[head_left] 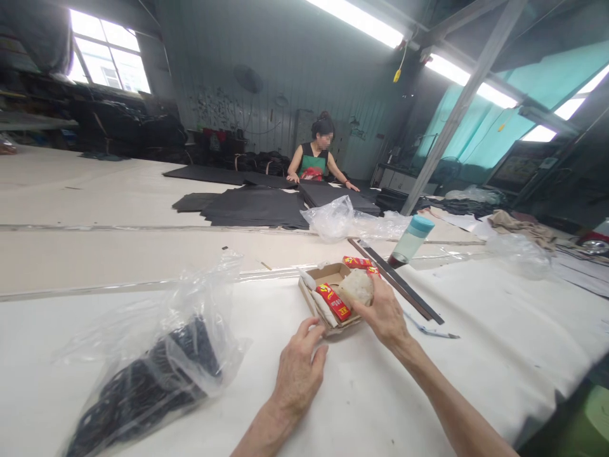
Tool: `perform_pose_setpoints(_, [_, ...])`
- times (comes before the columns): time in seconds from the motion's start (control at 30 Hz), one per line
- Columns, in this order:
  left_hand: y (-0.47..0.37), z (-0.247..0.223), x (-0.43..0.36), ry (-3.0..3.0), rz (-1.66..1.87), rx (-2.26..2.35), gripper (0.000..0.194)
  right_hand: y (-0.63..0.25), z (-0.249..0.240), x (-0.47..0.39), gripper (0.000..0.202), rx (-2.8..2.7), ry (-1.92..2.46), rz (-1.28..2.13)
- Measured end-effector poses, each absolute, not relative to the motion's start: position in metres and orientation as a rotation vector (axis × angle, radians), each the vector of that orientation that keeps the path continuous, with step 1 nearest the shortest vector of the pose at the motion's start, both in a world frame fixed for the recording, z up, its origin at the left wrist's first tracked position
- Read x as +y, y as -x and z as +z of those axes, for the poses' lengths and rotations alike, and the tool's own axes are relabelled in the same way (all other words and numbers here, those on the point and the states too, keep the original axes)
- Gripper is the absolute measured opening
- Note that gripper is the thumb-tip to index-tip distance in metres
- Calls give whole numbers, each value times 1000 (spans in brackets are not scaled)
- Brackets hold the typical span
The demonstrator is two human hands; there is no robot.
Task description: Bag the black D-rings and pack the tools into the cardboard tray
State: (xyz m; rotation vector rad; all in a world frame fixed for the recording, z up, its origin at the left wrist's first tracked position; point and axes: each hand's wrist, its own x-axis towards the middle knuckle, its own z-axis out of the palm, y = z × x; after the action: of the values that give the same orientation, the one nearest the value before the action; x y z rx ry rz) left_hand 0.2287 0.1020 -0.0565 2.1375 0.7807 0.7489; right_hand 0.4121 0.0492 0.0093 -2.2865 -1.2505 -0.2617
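Observation:
A small open cardboard box [339,330] sits on the white-covered table. My right hand [386,314] reaches over its right side, thumb and fingers around a pale, rounded lump [356,287] whose material I cannot make out. At the box's front left corner is my left hand [295,368], fingers loosely bent and thumb apart, with nothing in it; whether its fingertips touch the cardboard is unclear. Inside the box lie a red packet [333,302] with yellow and white print and a white strip [323,309]. More red packets [358,262] show behind the lump, partly hidden.
A clear plastic bag [157,374] of black pieces lies left. Beyond the box are long dark strips [394,279], a blue-lidded bottle [412,241], clear plastic film [337,219] and black sheets [257,206]. A thin pale-blue tool [431,331] lies right. A co-worker [314,155] stands across the table.

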Motion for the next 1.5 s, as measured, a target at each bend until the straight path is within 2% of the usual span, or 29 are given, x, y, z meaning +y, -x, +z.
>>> perform_pose_setpoints(0.27, [-227, -57, 101, -2154, 792, 773, 32, -409, -5, 93, 61, -1236, 2427, -248])
perform_pose_setpoints(0.73, [-228, -52, 100, -2127, 769, 794, 31, -417, -2, 95, 41, -1316, 2327, 6])
perform_pose_setpoints(1.1, [-228, -55, 102, -2102, 805, 783, 32, -418, -8, 101, 46, -1299, 2173, 73])
perform_pose_setpoints(1.27, [-228, -53, 103, -2105, 926, 745, 26, -411, 7, 66, 32, -1297, 2061, -42])
perform_pose_setpoints(1.37, [-226, -49, 99, -2148, 1021, 712, 23, -399, 1, 16, 36, -1279, 2007, -22])
perform_pose_setpoints(1.5, [-223, -46, 86, -2240, 1051, 662, 18, -378, -27, -68, 38, -1086, 2145, 54])
